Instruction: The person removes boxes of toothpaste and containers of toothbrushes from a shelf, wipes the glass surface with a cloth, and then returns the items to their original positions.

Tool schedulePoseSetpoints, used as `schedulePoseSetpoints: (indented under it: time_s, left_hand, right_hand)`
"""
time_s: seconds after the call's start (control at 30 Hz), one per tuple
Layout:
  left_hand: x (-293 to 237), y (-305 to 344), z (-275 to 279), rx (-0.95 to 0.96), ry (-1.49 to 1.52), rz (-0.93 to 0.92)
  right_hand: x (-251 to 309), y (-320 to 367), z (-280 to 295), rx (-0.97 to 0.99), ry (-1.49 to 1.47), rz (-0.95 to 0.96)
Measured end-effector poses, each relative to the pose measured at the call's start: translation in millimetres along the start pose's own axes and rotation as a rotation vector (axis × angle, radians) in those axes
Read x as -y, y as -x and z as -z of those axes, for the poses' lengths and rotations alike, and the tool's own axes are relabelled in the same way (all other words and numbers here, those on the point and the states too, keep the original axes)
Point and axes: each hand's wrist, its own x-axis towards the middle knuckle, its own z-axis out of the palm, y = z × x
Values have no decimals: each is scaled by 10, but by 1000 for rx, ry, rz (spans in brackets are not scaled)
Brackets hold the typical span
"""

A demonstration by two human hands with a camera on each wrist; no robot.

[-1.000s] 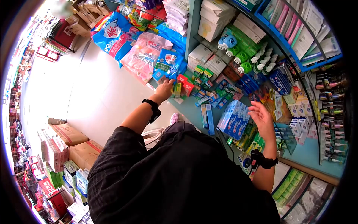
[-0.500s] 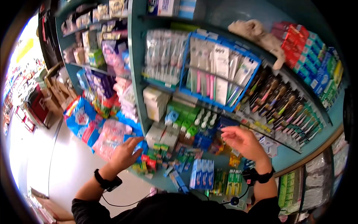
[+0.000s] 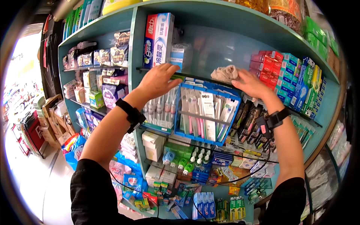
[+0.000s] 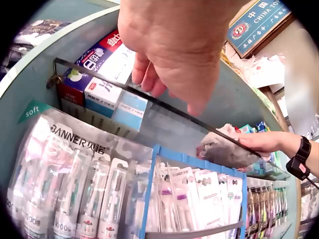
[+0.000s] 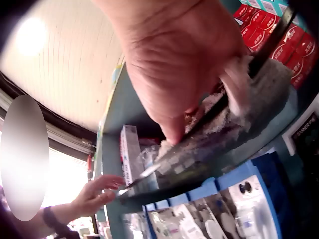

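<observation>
My right hand (image 3: 254, 84) grips a crumpled greyish-beige cloth (image 3: 224, 74) on the glass shelf. Thumb and fingers straddle it in the right wrist view, and part of the cloth (image 5: 271, 89) shows through the glass. My left hand (image 3: 158, 79) is at the shelf's left end with relaxed fingers and nothing held. It hovers by the front edge, just before the upright toothpaste boxes (image 3: 159, 39) and a smaller white-and-blue box (image 3: 180, 56). Below the shelf hang bagged toothbrushes (image 4: 75, 184) and a blue basket (image 3: 178, 112) of packaged toothbrushes.
Red boxes (image 3: 267, 67) and teal boxes (image 3: 288, 75) are stacked at the shelf's right end. Dark toothbrush packs (image 3: 245, 122) hang below. Green-capped bottles (image 3: 187, 167) and blue toothpaste cartons (image 3: 203, 205) stand lower down. A cable (image 3: 232, 182) runs across the front.
Both hands have risen from above the lower counter to the upper shelf. The right hand has taken hold of the cloth; the left has moved toward the toothpaste boxes. The head view has tilted up.
</observation>
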Motion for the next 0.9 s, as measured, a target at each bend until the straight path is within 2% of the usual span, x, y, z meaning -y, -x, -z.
schedulePoseSetpoints:
  time_s: [0.07,0.17,0.4,0.53,0.67,0.73,0.77,0.8,0.87,0.9]
  left_hand:
    - [83,-44,-182,-1,12,-11]
    - [163,-84,-376,-54,21,-41]
    - [253,-60,-419,-119,69,-66]
    - [273,-96,-473,-140,35,-86]
    - [333,-128,-519,-212,33,-140]
    - [355,-137,-530,-224,26,-165]
    - [352,-132,-546,-226,31,-161]
    - [353,-129,-564,-230,33,-154]
    - [370,-125,-588,-231,19,-146]
    - [375,-123,-602,-231,5,-147]
  right_hand:
    - [-7,-58,-59,79,179,-196]
    - [177,-83,20,93,292,-334]
    - [402,-415,35,132,428,-232]
    - [322,-561,196,245,102,-230]
    - [7,-827,360,7,-27,-164]
    - [-191,-1091,552,-68,112,-155]
    - [-289,-1211,605,-122,69,-190]
    - [-331,-1316,659,-178,24,-222]
    - [-426,-1500,667,-356,-346,-299]
    - [-475,-1599,657,-369,-385,-378]
